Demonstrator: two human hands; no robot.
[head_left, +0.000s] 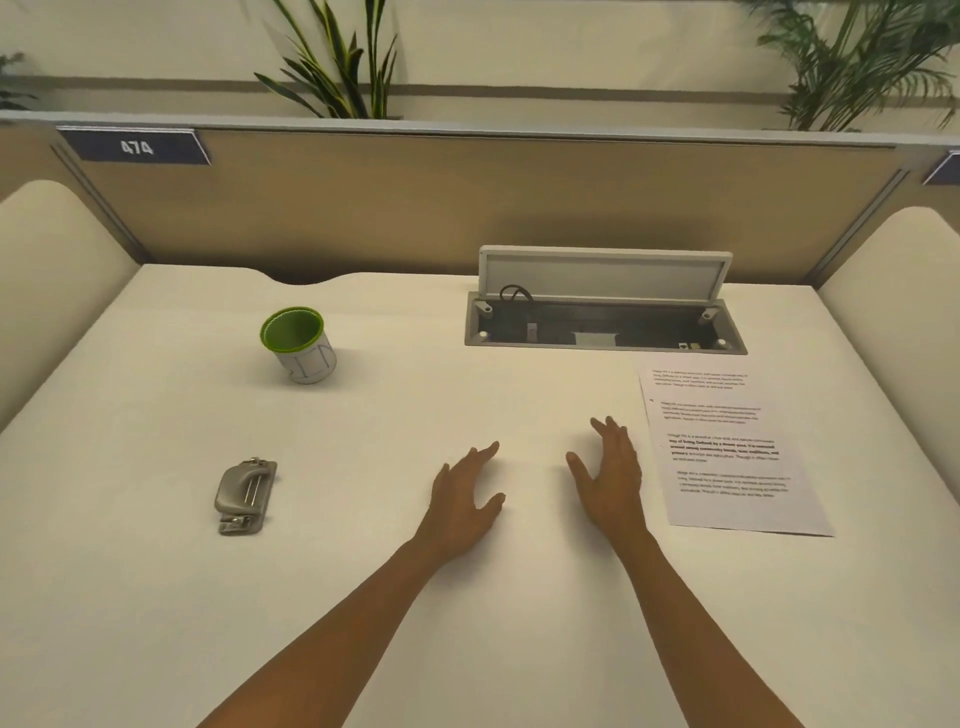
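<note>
My left hand (464, 496) and my right hand (609, 475) reach out over the middle of a white desk (363, 597), palms down with fingers straight and spread, holding nothing. A printed sheet of paper (727, 452) lies flat just right of my right hand. A grey metal hole punch (243, 496) sits on the desk well to the left of my left hand. Farther back on the left stands a white cup with a green inside (298, 344).
A cable box (602, 325) with its lid raised is sunk into the desk at the back right. A tan partition (467, 202) with a "474" label (136, 147) closes the far edge. Cream side panels flank the desk. Plants rise behind.
</note>
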